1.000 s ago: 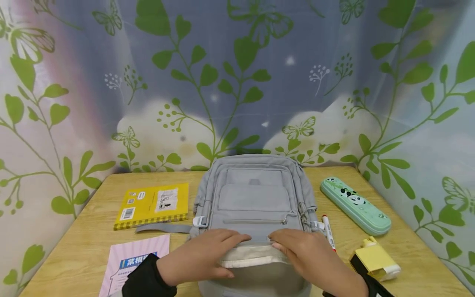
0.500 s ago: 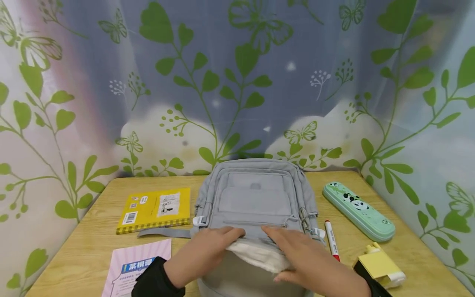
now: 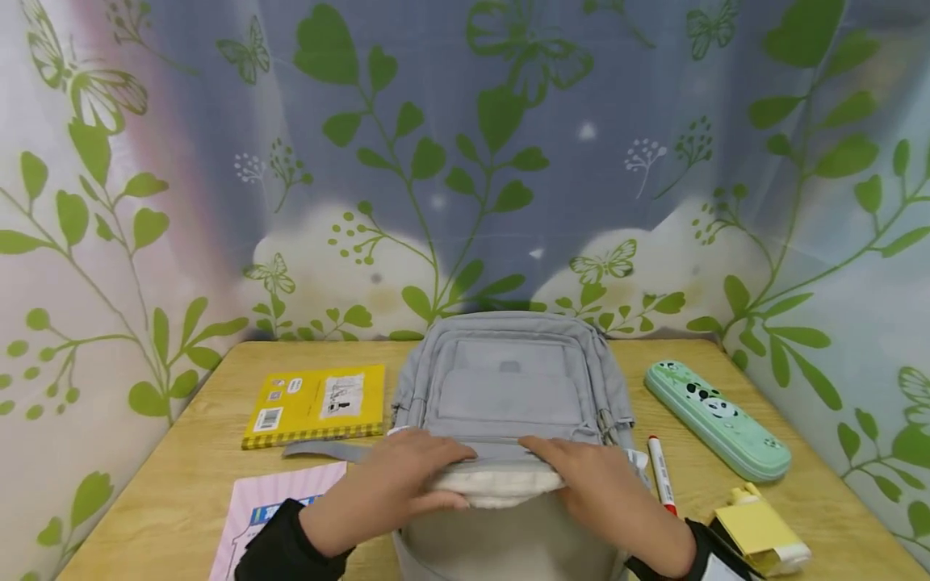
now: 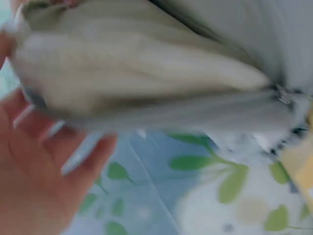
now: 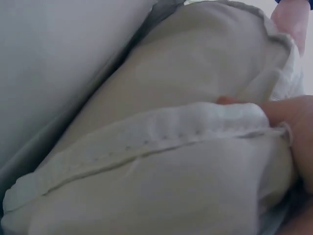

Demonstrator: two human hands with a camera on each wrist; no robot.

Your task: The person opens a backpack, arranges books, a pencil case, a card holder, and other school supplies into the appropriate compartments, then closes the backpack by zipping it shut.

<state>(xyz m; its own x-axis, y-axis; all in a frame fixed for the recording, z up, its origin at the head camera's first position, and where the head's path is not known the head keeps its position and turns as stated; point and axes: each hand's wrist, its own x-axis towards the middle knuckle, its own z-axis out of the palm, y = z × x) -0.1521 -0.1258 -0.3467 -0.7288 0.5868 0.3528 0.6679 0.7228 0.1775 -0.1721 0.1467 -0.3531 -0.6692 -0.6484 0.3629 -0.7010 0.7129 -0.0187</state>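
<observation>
A grey backpack (image 3: 508,395) lies on the table with a front compartment unzipped, its cream lining (image 3: 497,484) showing along the opening. My left hand (image 3: 407,480) grips the left part of that opening's edge, fingers over the grey cloth and thumb below. At the right part of the same edge, my right hand (image 3: 610,492) holds the cloth; its thumb is hidden in the head view. The left wrist view, blurred, shows the gaping compartment and its zipper edge (image 4: 195,115). In the right wrist view, a stitched lining seam (image 5: 161,127) runs to the right hand's fingers.
Left of the backpack lie a yellow book (image 3: 316,403), a grey strap (image 3: 327,449) and a pink booklet (image 3: 276,508). To the right are a green panda pencil case (image 3: 715,420), a red-and-white marker (image 3: 661,474) and a small yellow object (image 3: 759,528). A leaf-patterned curtain hangs behind.
The right side of the opening's edge dipped half a second ago and is now level again. Both hands keep hold of the edge. The head view has shifted slightly.
</observation>
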